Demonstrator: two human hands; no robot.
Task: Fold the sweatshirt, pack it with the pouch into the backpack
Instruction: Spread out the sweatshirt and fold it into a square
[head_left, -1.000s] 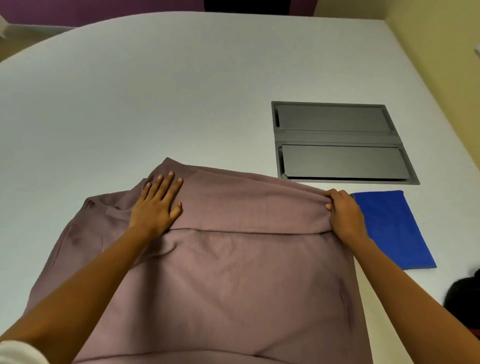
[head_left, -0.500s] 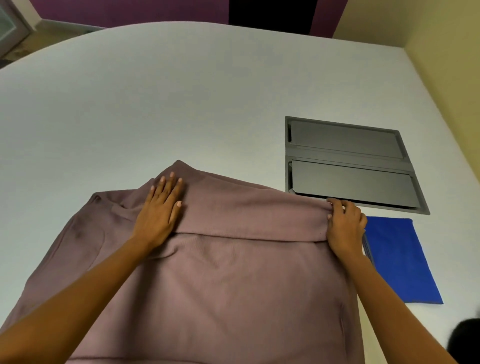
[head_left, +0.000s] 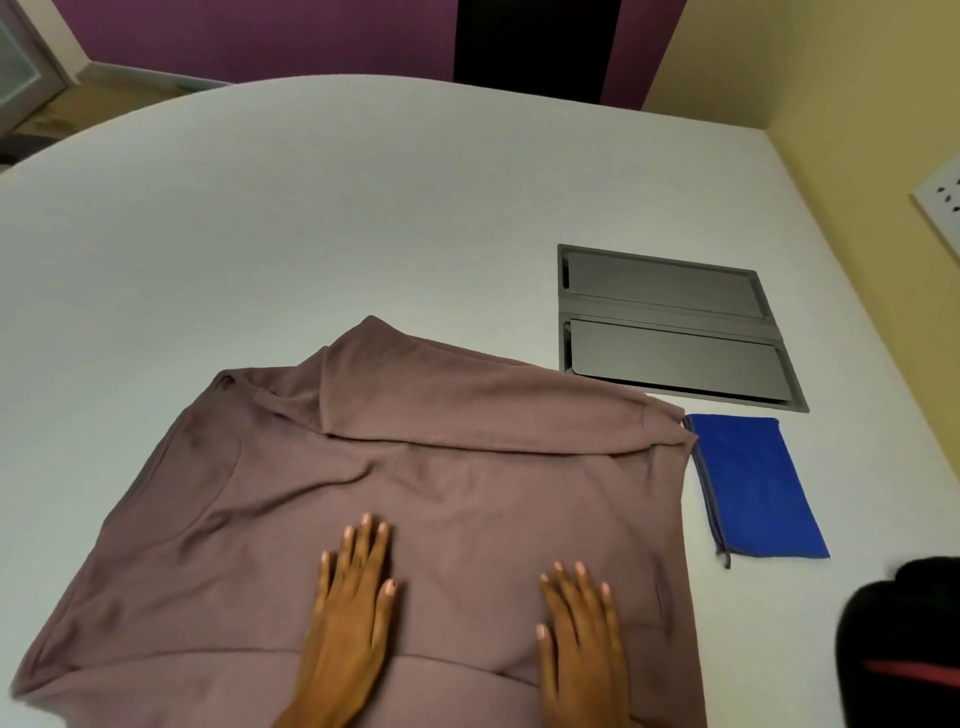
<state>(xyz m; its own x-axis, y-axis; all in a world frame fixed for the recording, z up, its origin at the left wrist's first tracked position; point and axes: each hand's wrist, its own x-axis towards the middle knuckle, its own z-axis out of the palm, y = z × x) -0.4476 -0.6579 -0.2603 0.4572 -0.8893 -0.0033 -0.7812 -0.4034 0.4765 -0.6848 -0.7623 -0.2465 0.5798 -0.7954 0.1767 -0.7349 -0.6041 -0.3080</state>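
Head view: your left hand (head_left: 348, 618) lies flat on the mauve sweatshirt (head_left: 441, 493), fingers straight, holding nothing. Your right hand (head_left: 582, 644) does likewise, near it. Sweatshirt spread on the white table (head_left: 311, 234), far edge folded toward you. Blue pouch (head_left: 753, 488) just beside its right edge. Black backpack (head_left: 904, 639) at frame's lower right.

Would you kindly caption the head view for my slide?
Left hand and right hand flat on the part-folded sweatshirt, blue pouch alongside.
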